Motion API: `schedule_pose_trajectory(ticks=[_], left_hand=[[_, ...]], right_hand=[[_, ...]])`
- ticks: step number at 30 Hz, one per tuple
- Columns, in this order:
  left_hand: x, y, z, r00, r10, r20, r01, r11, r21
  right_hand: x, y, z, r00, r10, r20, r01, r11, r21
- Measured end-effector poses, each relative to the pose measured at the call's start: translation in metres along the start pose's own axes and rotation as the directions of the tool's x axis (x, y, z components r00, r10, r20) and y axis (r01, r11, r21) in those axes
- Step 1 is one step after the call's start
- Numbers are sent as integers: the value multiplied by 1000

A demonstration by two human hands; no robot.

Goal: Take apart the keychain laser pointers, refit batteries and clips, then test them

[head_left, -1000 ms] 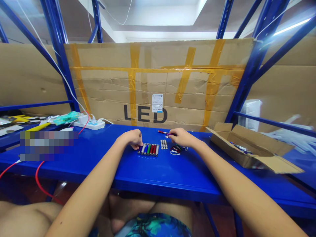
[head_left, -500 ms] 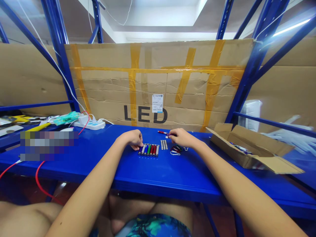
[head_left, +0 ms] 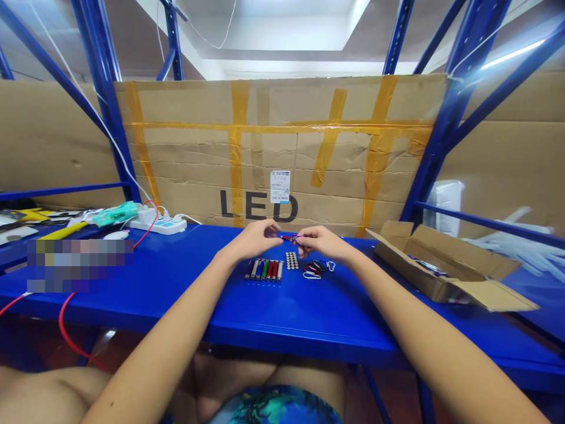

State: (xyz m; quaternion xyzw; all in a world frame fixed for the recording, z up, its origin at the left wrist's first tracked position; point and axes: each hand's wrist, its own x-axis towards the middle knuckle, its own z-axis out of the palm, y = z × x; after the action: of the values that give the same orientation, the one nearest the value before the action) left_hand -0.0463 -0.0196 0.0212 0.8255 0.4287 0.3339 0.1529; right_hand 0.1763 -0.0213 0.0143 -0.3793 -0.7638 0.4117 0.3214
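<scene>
My left hand (head_left: 255, 238) and my right hand (head_left: 318, 241) are raised just above the blue table (head_left: 185, 294), fingers pinched. Between them they hold a small red flashlight (head_left: 289, 237) by its two ends. Below on the table lies a row of several small coloured flashlights (head_left: 265, 270). Right of the row sits a cluster of button batteries (head_left: 292, 259). A pile of carabiner clips (head_left: 316, 268) lies under my right hand.
A taped cardboard sheet marked LED (head_left: 282, 153) stands behind the table. An open cardboard box (head_left: 445, 268) sits at the right. A white power strip (head_left: 156, 224) with red and white cables lies at the back left, beside tools. Blue rack posts frame both sides.
My left hand left the row of flashlights and rose to the right to meet my right hand. The red flashlight came up off the table and is now held between both hands.
</scene>
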Motion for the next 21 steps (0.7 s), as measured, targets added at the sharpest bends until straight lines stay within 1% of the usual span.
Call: schedule_pose_trajectory(ticks=[1, 2, 3, 6, 7, 9, 12, 14, 17, 19, 21], left_hand=[[0, 6, 6, 997, 72, 25, -70, 994, -79], [0, 12, 11, 992, 126, 24, -122, 985, -126], [0, 16, 16, 988, 157, 5, -155, 979, -132], [0, 19, 26, 984, 168, -64, -174, 978, -116], [1, 17, 27, 983, 162, -86, -172, 977, -127], [2, 13, 28, 978, 162, -132, -181, 972, -147], [3, 10, 28, 965, 193, -179, -213, 971, -104], [4, 9, 29, 960, 203, -194, -223, 971, -88], [4, 8, 30, 955, 196, -224, -229, 965, -130], [4, 8, 31, 955, 199, -221, -234, 962, -144], [4, 9, 31, 956, 207, -208, -239, 960, -144]], right_hand=[[0, -1, 1, 1000, -5, 16, 4, 999, 52], [0, -1, 3, 1000, -9, 29, 7, 996, 87], [0, -2, 4, 999, -11, 40, 6, 994, 112], [0, -2, 9, 1000, -8, 30, 5, 993, 115], [0, -2, 10, 1000, -12, 9, 11, 997, 81], [1, -2, 12, 998, -41, -48, 38, 998, -46], [1, -2, 14, 991, -90, -103, 62, 967, -246], [1, -2, 15, 987, -124, -104, 90, 956, -280], [2, -3, 17, 976, -158, -152, 131, 976, -175], [2, -3, 19, 970, -136, -202, 125, 990, -68], [3, -2, 20, 970, -102, -219, 108, 994, 17]])
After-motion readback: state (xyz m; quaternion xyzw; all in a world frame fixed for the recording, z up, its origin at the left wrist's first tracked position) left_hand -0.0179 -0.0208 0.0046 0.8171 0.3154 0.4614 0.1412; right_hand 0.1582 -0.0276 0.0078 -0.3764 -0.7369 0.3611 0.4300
